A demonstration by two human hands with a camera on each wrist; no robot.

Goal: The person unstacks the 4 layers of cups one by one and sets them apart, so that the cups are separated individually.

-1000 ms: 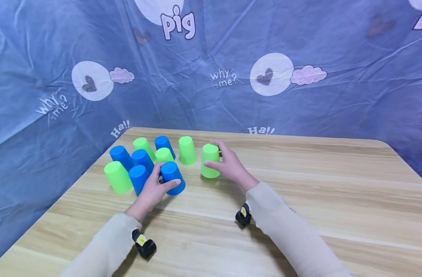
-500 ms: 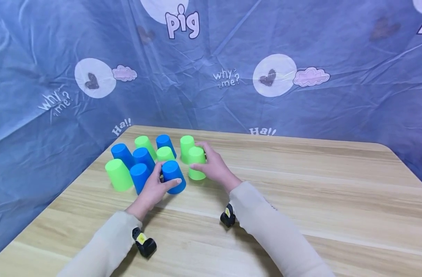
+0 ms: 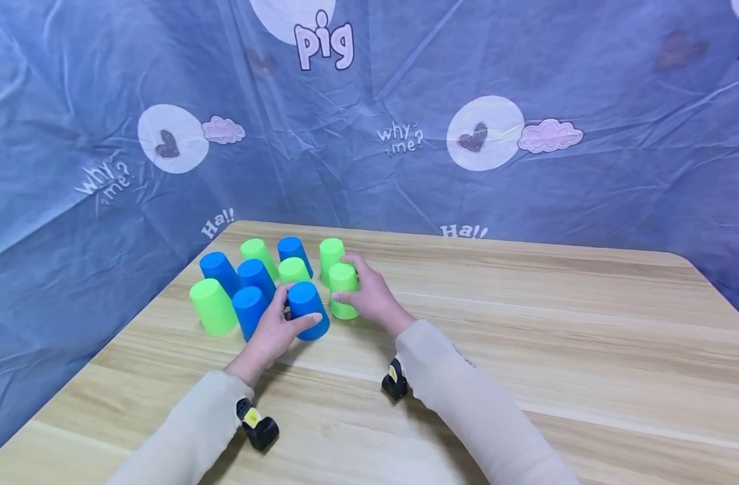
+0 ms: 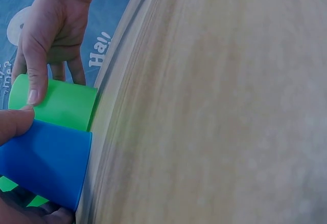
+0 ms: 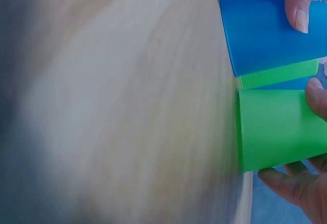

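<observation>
My left hand grips an upside-down blue cup at the front right of a group of cups, thumb on its near side. Just right of it and slightly farther back, my right hand holds an upside-down green cup between thumb and fingers. In the left wrist view the held blue cup and the held green cup stand side by side, close together. From the right wrist view, the green cup's rim is at the table surface. Fingers behind the blue cup are partly hidden.
Several more upside-down cups stand left and behind, among them a green cup, a blue cup and a rear green cup. The wooden table stretches right. A printed blue cloth hangs behind.
My right hand has brought its green cup leftward, close to the blue cup, and slightly nearer in the last half second. My left hand keeps its grip; the view shifts slightly.
</observation>
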